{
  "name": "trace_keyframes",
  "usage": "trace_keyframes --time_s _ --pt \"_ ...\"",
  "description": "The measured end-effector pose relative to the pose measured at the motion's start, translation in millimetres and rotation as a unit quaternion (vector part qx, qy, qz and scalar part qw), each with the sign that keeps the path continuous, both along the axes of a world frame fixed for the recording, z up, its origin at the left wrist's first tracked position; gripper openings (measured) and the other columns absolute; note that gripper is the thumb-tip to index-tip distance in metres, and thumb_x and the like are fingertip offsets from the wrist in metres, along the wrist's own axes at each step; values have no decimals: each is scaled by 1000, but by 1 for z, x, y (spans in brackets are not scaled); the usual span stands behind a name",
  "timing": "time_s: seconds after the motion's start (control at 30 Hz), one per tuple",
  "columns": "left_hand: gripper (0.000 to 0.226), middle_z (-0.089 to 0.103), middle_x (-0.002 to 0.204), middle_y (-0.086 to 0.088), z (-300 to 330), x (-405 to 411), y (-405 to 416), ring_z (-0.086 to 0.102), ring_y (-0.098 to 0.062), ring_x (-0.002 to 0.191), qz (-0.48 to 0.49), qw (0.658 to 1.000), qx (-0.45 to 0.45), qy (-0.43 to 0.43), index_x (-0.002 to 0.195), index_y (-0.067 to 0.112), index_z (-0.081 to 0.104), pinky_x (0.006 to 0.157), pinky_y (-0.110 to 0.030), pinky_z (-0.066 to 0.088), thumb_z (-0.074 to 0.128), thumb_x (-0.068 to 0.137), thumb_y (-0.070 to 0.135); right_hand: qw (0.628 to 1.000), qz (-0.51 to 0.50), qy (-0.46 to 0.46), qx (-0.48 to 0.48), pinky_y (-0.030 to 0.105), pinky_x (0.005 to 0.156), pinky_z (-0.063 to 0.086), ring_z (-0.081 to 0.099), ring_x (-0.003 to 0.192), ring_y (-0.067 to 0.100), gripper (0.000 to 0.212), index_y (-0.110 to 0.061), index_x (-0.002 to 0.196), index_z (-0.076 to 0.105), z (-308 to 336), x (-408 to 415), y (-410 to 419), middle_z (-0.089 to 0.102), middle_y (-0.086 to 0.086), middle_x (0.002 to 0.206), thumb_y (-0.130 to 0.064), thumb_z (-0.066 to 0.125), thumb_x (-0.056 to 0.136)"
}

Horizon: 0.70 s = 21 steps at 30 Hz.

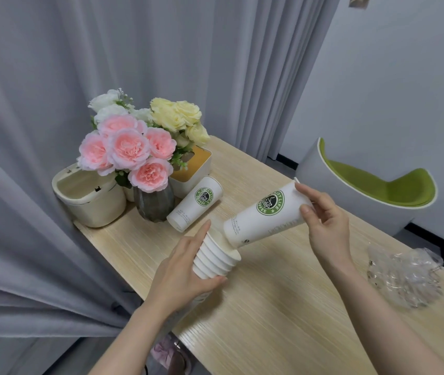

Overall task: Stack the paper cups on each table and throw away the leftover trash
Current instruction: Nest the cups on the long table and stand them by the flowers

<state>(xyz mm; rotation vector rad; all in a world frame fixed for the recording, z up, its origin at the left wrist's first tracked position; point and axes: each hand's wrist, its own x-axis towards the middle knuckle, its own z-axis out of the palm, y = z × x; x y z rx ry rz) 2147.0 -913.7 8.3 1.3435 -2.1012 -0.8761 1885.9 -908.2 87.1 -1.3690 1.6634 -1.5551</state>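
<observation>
Paper cup [265,212]: light, thin-walled, easily crushed; gripped near its rim by right hand [323,223], base entering stack [215,255] clasped by left hand [185,269]. Gentle sidewall hold advised.

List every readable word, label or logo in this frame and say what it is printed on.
"ENJOY LIFE" / "COFFEE": green round logo on the lying cup, partly legible.
"JOY LIFE" / "OFFEE": same logo on the held cup, first letters out of sight round the side.
Small grey print below each logo: too small to read.
Stack: no print visible.
Nothing else bears text.
</observation>
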Motion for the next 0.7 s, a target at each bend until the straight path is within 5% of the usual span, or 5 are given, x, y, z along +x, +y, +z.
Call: trace_keyframes --time_s 0.1,0.37,0.53,0.7 --pt "107 39 132 18 1 -5 3 46 -1 112 -4 1000 -5 -4 140 64 -5 83 -31 48 72 66 65 1000 4 -15 -8 22 89 44 57 106 11 46 -30 111 66 6 1 7 65 -2 113 8 49 91" --pt "107 39 131 17 4 -12 7 44 0 113 -15 1000 -12 -3 140 64 -5 83 -30 48 73 65 65 998 26 -49 -34 15 87 45 60 103 3 47 -32 107 66 16 5 20 67 -6 110 9 50 91" --pt "105 37 131 21 6 -8 8 44 3 112 -12 1000 -16 -1 139 64 -6 82 -29 47 70 66 67 996 56 -65 -23 31 95 47 60 109 14 45 -29 111 67 15 11 21 69 -6 114 8 53 90" --pt "103 38 130 21 7 -4 10 47 2 110 -10 1000 -18 5 140 64 -3 82 -29 48 67 64 71 992 106 -60 20 46 92 46 59 96 17 43 -27 113 66 5 23 23 71 -6 104 8 56 88"
